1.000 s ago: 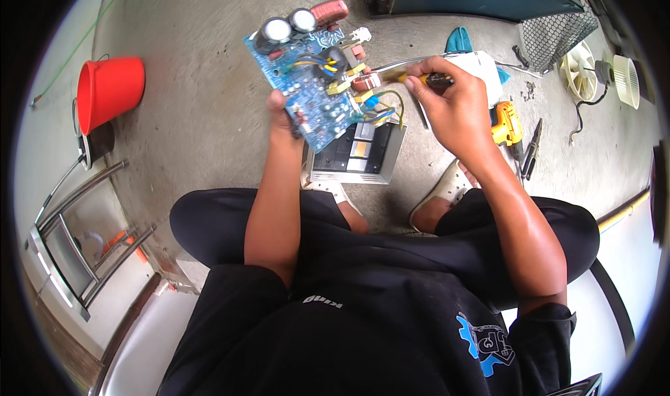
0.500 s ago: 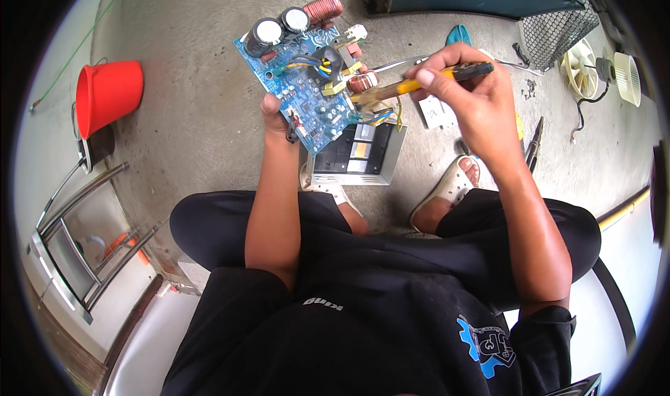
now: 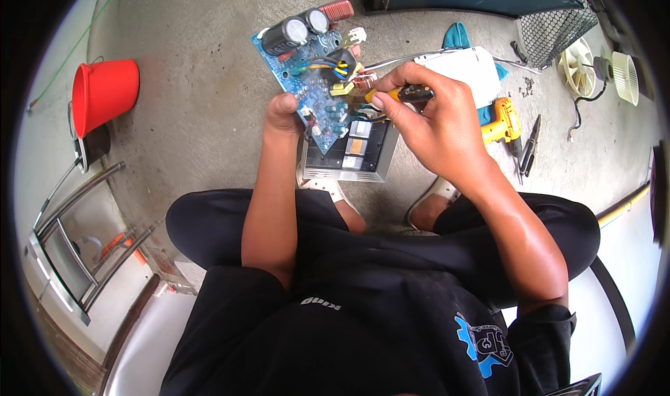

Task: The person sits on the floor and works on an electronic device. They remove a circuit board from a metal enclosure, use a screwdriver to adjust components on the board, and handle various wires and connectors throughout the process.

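Note:
Tilted in front of me is a blue circuit board [image 3: 301, 82], carrying large black capacitors [image 3: 285, 39], a copper coil [image 3: 337, 10] and loose wires. My left hand [image 3: 282, 115] is closed on its lower left edge, with most fingers hidden behind it. My right hand [image 3: 443, 110] pinches a brush [image 3: 413, 94] by its yellow and black handle. The brush's tip is over the board's right side, near the wires, and its bristles are hard to make out. Below the board, a grey metal case [image 3: 382, 157] with a black inside stands between my feet.
A white panel [image 3: 464, 75] lies on teal cloth [image 3: 457, 34] at the right, near a yellow power drill [image 3: 504, 120] and slim dark tools [image 3: 531, 145]. Fan wheels [image 3: 578, 68] lie farther right. A red bucket [image 3: 105, 92] and a metal-framed chair [image 3: 77, 256] stand left.
My right hand and the brush have moved left and slightly down, closer to the board. The board has shifted slightly right and turned. More of the white panel and the drill now shows.

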Action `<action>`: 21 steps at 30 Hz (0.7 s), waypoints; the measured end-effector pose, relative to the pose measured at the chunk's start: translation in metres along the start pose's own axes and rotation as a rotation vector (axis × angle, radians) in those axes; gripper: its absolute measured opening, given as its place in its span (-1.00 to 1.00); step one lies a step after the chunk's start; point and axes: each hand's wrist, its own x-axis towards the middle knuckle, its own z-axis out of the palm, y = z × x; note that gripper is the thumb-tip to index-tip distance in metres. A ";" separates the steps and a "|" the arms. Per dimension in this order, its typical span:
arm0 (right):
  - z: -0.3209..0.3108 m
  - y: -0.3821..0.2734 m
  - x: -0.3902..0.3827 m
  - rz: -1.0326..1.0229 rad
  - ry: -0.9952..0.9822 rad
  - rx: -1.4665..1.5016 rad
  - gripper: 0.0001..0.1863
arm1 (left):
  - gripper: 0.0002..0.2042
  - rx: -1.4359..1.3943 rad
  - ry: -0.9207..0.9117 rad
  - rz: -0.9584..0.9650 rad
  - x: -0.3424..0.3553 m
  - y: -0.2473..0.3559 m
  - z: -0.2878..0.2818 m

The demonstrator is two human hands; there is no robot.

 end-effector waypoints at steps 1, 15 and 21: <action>0.001 -0.001 -0.001 0.049 -0.002 -0.036 -0.89 | 0.23 -0.006 -0.005 -0.029 -0.001 -0.001 -0.001; 0.020 0.003 -0.007 0.011 0.121 0.054 -0.82 | 0.29 -0.046 -0.038 -0.034 -0.002 -0.001 0.005; 0.024 0.004 -0.005 -0.163 0.211 -0.004 -0.86 | 0.23 0.064 -0.002 -0.065 -0.003 -0.003 0.005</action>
